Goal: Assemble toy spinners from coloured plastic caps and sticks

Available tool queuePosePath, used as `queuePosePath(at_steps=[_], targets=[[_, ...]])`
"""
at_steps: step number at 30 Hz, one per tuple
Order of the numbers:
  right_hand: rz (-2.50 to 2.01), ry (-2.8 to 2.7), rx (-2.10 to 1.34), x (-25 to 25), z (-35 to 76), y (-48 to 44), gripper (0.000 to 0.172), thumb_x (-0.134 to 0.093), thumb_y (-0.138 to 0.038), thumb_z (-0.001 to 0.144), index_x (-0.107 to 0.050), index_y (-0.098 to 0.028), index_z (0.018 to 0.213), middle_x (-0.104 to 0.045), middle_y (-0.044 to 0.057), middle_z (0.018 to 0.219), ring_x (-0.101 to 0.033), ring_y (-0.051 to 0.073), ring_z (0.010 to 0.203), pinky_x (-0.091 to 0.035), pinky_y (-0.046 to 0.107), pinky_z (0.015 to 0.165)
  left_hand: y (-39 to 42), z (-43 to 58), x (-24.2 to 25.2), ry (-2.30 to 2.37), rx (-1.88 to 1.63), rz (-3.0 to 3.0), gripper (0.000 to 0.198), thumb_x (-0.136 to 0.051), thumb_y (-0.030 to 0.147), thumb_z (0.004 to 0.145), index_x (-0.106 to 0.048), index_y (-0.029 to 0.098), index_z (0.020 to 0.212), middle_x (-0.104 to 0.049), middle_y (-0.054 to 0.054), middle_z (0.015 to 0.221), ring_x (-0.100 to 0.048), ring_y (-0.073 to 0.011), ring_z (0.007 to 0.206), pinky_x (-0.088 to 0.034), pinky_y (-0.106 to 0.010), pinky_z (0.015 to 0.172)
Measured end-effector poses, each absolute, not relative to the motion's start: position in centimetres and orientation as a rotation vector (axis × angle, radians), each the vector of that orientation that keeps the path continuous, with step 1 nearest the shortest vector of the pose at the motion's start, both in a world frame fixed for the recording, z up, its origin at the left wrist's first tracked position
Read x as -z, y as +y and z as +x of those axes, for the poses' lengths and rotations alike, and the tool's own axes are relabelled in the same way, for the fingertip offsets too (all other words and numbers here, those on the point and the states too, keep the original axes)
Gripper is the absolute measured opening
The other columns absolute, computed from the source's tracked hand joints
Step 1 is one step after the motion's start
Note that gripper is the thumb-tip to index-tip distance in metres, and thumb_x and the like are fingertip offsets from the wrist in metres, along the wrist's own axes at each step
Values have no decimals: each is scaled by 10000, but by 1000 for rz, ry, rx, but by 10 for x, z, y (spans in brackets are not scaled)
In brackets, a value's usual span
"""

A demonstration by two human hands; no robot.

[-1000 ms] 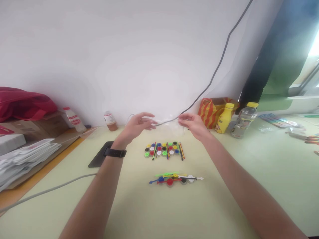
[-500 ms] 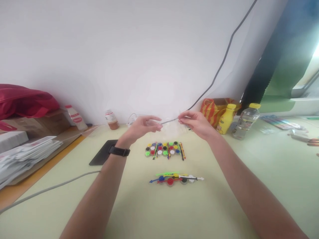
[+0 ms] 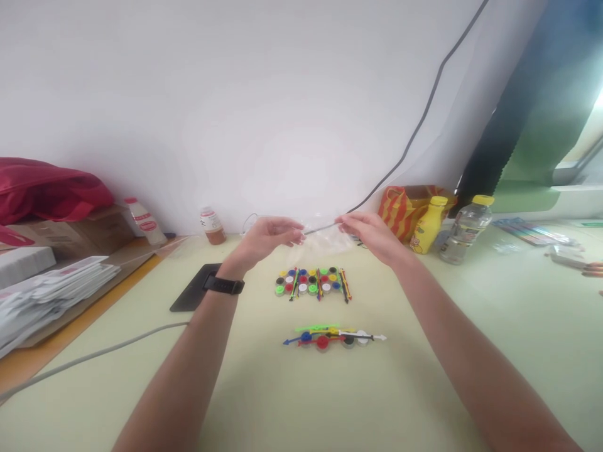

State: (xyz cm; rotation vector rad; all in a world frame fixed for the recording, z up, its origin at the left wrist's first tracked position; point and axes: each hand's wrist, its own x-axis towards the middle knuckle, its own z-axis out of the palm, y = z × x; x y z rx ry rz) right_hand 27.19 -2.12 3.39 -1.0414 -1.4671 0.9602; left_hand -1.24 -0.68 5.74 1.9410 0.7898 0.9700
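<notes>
- My left hand [image 3: 266,236], a dark watch [image 3: 223,285] on its wrist, pinches one edge of a clear plastic bag [image 3: 323,237].
- I see the bag stretched above the grouped paint pots [image 3: 312,282] on the table [image 3: 264,389].
- My right hand [image 3: 370,233] pinches the opposite edge.

Bright, soft daylight enters from the window at upper right, glaring there. Edges bow; focus is slightly soft.
</notes>
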Motion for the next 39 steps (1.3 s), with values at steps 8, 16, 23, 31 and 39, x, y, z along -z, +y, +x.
queuePosePath(at_steps=[8, 16, 23, 31, 39], targets=[[-1232, -1674, -650, -33, 267, -29, 291, -822, -542, 744, -795, -261, 816, -680, 72, 1111, -605, 245, 977, -480, 365, 822, -10, -13, -58, 829, -906, 1942, 419, -847, 454, 784, -758, 194, 1100, -802, -110, 989, -748, -276, 981, -573, -421, 924], [-1365, -1639, -465, -37, 258, -34, 183, -770, -426, 776, -761, -244, 757, -674, 42, 776, -564, 213, 710, -419, 368, 658, -5, -10, -54, 889, -944, 1998, 447, -805, 508, 815, -733, 218, 1147, -789, -99, 992, -763, -265, 916, -592, -390, 816], [-1170, -1531, -682, -43, 259, -38, 244, -807, -458, 779, -737, -233, 845, -788, 80, 957, -701, 288, 964, -516, 434, 858, -5, -10, -54, 904, -944, 1964, 461, -766, 532, 850, -712, 210, 1176, -768, -112, 1113, -765, -259, 938, -597, -400, 866], [-917, -1473, -1217, -50, 269, -39, 349, -815, -497, 816, -764, -207, 1002, -788, 109, 1108, -714, 270, 1117, -527, 407, 1019, -8, -9, -55, 848, -903, 1954, 477, -735, 538, 880, -692, 208, 1222, -768, -128, 1150, -756, -280, 990, -597, -431, 898], [-847, -1675, -1381, -58, 287, -43, 424, -762, -524, 868, -760, -215, 1159, -749, 119, 1243, -712, 286, 1142, -514, 451, 1064, -12, -6, -58, 751, -833, 2020, 453, -678, 541, 921, -693, 226, 1246, -757, -115, 1196, -744, -271, 1028, -594, -457, 942]])
